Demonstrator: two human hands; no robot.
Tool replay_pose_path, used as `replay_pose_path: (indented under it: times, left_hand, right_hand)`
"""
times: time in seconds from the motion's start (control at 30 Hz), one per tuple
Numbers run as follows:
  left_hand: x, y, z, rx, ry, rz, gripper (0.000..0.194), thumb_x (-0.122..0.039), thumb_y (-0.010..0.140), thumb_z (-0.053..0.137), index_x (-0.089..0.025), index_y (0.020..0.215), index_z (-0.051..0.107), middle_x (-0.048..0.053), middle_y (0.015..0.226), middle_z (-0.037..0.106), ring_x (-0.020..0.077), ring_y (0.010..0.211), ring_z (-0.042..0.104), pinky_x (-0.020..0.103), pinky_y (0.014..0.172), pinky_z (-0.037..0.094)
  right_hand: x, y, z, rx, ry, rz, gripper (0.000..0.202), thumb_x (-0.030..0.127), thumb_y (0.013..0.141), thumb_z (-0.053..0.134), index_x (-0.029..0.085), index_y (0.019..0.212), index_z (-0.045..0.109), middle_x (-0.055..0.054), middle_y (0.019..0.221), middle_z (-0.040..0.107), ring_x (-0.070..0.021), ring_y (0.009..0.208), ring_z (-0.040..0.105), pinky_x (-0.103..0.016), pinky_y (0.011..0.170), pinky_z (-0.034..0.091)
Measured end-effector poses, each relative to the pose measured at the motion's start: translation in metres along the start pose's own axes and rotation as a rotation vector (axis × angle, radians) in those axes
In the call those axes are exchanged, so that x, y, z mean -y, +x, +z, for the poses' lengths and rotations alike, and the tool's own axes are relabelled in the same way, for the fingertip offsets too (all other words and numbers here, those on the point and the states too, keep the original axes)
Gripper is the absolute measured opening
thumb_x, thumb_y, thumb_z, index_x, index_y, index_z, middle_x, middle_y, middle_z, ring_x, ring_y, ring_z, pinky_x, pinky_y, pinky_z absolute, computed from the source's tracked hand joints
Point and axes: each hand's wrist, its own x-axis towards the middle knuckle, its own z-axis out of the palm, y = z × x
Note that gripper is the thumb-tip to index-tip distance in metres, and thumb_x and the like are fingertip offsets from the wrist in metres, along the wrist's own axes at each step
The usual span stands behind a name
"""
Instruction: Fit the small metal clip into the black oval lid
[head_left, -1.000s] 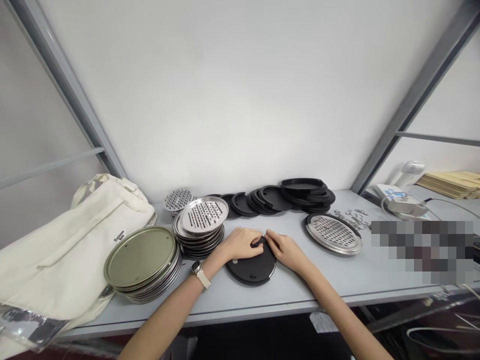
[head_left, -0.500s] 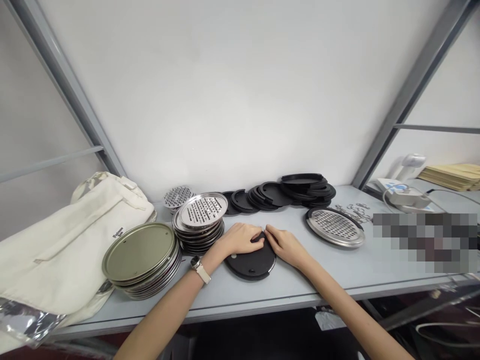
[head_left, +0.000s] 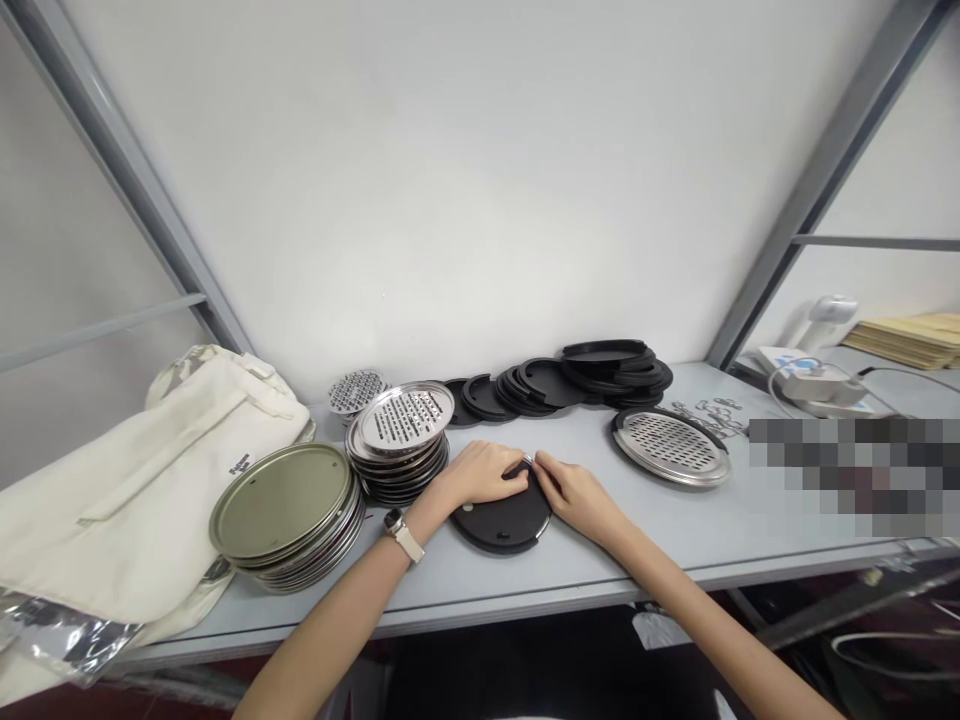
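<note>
A black round disc (head_left: 501, 520) with a thin metal rim showing at its right edge lies on the table in front of me. My left hand (head_left: 487, 474) grips its far left side, with the thumb lying across the top. At the far edge, the closed fingers of my right hand (head_left: 568, 490) pinch a small shiny metal clip (head_left: 528, 458), mostly hidden by the fingertips. Right of my hands rests a round metal grater (head_left: 671, 448) in a black holder. Beyond it are several loose metal clips (head_left: 709, 415).
Stacked olive-topped plates (head_left: 281, 505) and round metal graters (head_left: 407, 417) stand at left, beside a cream bag (head_left: 150, 490). Black ring-shaped holders (head_left: 551, 385) are piled along the wall. A white device (head_left: 806, 380) with a cable sits at right. The table's front edge (head_left: 525, 605) is near.
The metal clip shows more between my right fingertips, which have shifted slightly. My left hand keeps its hold, and the disc stays almost in place.
</note>
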Motion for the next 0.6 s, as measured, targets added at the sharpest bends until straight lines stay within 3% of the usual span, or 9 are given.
replay_pose_path:
  times: [0.3,0.6]
  left_hand:
    - [-0.003,-0.001,-0.005,0.017,-0.036,0.032,0.019,-0.032,0.083,0.052,-0.019,0.069,0.055,-0.001,0.062,0.057,0.0135,0.056,0.049,0.027,0.053,0.025]
    - [-0.013,-0.001,-0.005,0.03,-0.095,0.059,0.022,-0.031,0.082,0.053,-0.018,0.064,0.054,-0.002,0.056,0.053,0.0122,0.052,0.047,0.028,0.053,0.025]
  right_hand:
    - [0.002,-0.014,-0.005,-0.032,0.065,0.051,0.021,0.03,0.096,0.031,0.023,0.084,0.046,-0.001,0.066,0.062,-0.0175,0.057,0.059,-0.025,0.053,0.031]
    - [-0.001,-0.013,-0.005,0.019,0.082,0.028,0.021,0.028,0.095,0.03,0.023,0.086,0.049,-0.003,0.071,0.064,-0.0183,0.061,0.059,-0.026,0.057,0.034]
